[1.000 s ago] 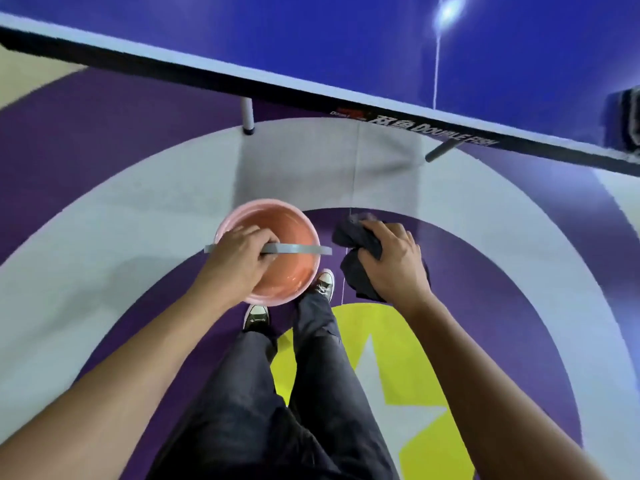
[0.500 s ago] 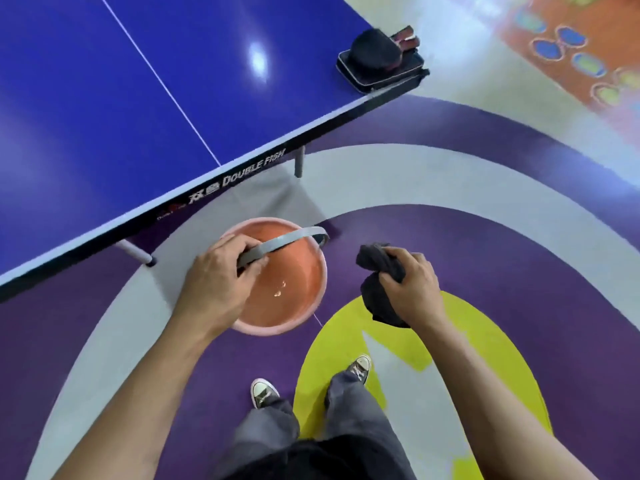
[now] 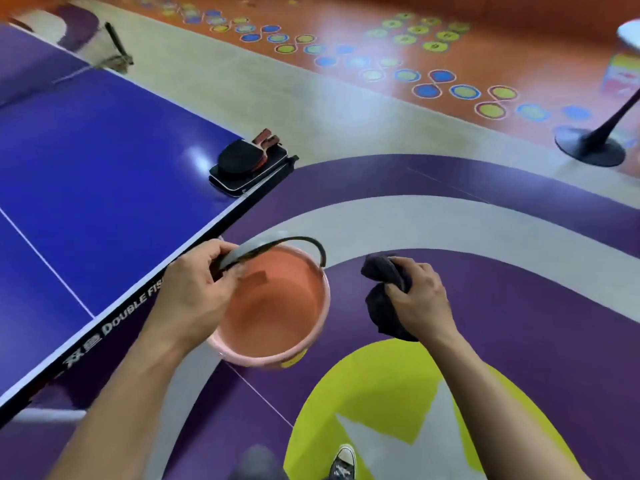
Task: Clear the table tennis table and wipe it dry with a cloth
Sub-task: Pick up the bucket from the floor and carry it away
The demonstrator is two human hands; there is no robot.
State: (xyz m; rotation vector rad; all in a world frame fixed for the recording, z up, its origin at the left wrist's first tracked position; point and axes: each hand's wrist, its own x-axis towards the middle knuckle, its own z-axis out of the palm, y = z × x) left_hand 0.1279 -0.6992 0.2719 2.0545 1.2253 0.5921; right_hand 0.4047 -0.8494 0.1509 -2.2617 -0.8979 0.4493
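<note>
Our forearms are bare to the bottom edge of the view, with no sleeve showing on either. Our left hand (image 3: 194,289) and right hand (image 3: 420,299) wear no gloves, rings or watch. Low in the view, one canvas sneaker (image 3: 342,463) shows a white rubber toe cap and white laces, beside a blurred patch of dark grey trouser leg (image 3: 258,462).

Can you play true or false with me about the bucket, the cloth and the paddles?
1. The left hand holds the pink bucket by its handle. True.
2. The right hand is empty. False: it grips a dark cloth.
3. The paddles lie on a black case at the table's corner. True.
4. The bucket stands on the blue table. False: it hangs beside the table, over the floor.
</note>
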